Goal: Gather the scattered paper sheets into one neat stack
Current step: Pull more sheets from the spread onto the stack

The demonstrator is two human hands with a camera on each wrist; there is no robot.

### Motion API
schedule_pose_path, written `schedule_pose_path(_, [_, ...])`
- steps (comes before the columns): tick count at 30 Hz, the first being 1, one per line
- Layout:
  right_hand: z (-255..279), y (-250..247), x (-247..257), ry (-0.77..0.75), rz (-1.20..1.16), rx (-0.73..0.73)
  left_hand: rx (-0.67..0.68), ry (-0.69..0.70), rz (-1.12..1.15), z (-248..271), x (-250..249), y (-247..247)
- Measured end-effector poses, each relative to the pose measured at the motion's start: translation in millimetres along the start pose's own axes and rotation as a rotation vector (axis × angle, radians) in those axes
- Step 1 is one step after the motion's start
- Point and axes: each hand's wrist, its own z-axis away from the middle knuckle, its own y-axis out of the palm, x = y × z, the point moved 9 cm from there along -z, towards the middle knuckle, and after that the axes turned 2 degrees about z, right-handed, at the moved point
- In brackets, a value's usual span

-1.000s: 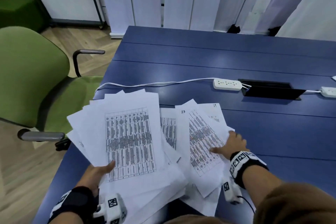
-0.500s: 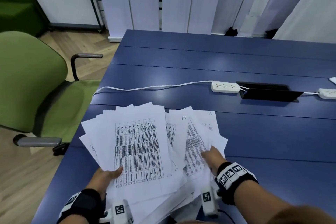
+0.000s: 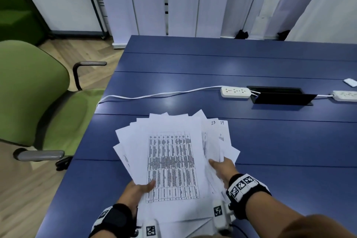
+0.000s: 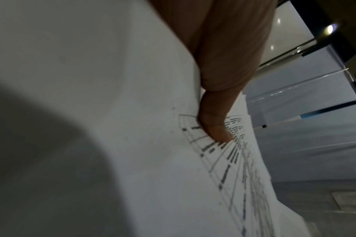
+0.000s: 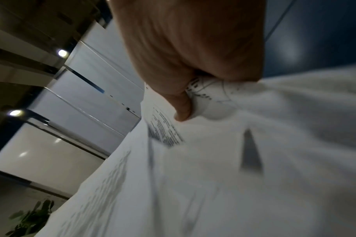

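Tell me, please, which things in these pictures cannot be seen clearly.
- Left hand fingers: head view, under the paper sheets; only the thumb shows.
- Printed table text: head view too small, both wrist views blurred.
- Bottom edge of the sheets: head view, cut off by the frame edge.
- Second power strip: head view, cut off at the right edge.
- Right hand fingertips: right wrist view, buried in crumpled paper.

We can read two handwritten numbers at the top corners of sheets at the one o'clock edge of the fanned paper sheets [image 3: 166, 152]: "13" [image 3: 213, 122] on one sheet, and "19" [image 3: 222, 122] on the sheet just to its right. The top sheet carries a printed table [image 3: 172, 166] of small dark text, too fine for us to read. The wrist straps bear black-and-white square code markers [image 3: 241, 185], which hold no letters.
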Motion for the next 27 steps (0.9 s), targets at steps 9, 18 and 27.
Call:
schedule_pose_path(9, [64, -133, 152, -0.485, 0.264, -0.536, -0.010, 0.033, 0.012, -10, -7, -36])
schedule_pose_path(18, [118, -153, 242, -0.697, 0.201, -0.506, -0.022, 0.093, -0.030, -5, -17, -23])
schedule_pose_path(27, [70, -70, 138, -0.398, -0.011, -0.306, -0.021, 0.255, 0.104, 3, -29, -14])
